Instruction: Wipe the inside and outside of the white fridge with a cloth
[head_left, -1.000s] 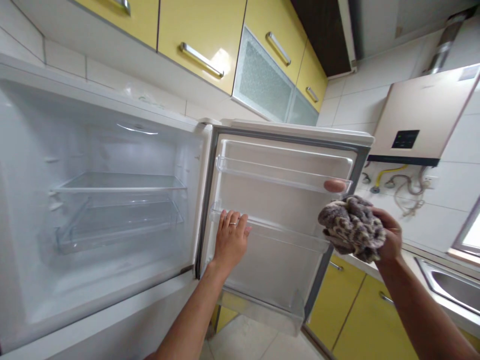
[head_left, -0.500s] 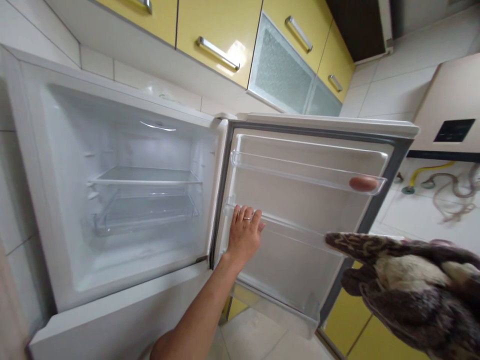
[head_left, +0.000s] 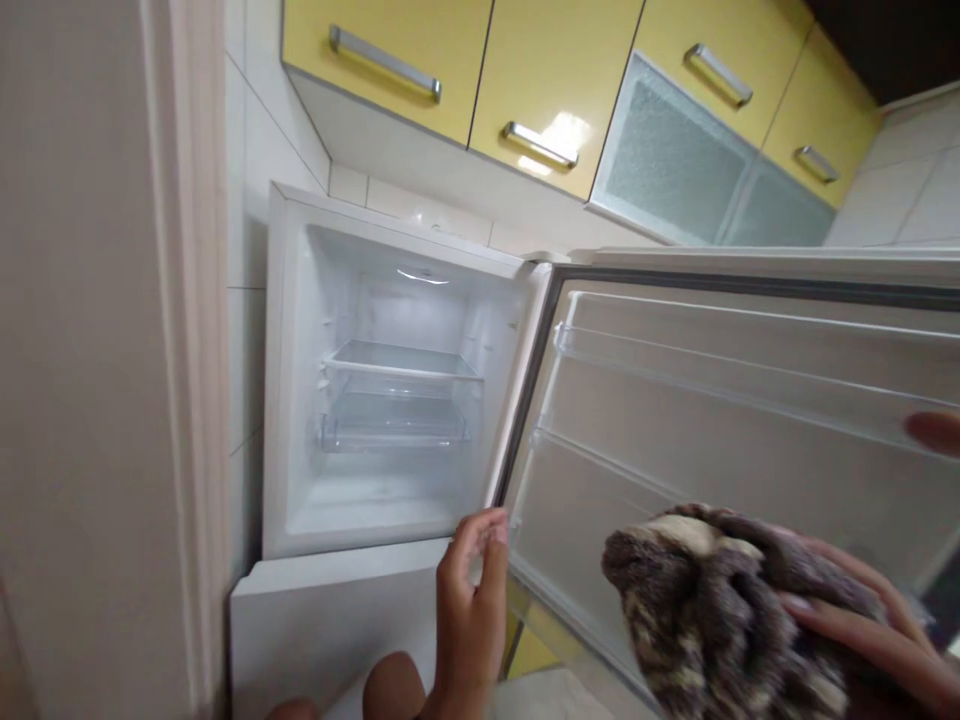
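My left hand (head_left: 472, 600) is at the hinge side of the open refrigerator door (head_left: 615, 480), in front of the grey seal. Its fingers curve loosely towards the thumb with a gap between, and nothing shows in them. At the lower right, my right hand (head_left: 877, 610) is closed around a bunched, fluffy brown and cream cloth (head_left: 720, 610), which hangs in front of the door's inner side. Part of that hand is hidden by the cloth. To the left stands the open white refrigerator (head_left: 277, 400), with a glass shelf (head_left: 405, 358) and a clear drawer (head_left: 397, 435) inside.
A brown egg (head_left: 934, 432) lies in the clear upper door bin (head_left: 712, 385). Yellow wall cabinets (head_left: 555, 80) with metal handles hang above. A pale door frame (head_left: 172, 350) rises close on the left. My knee (head_left: 394, 685) shows at the bottom.
My left hand has left the middle door bin and moved down towards the hinge side. My right hand has brought the cloth leftwards and bunched it. The view has swung left.
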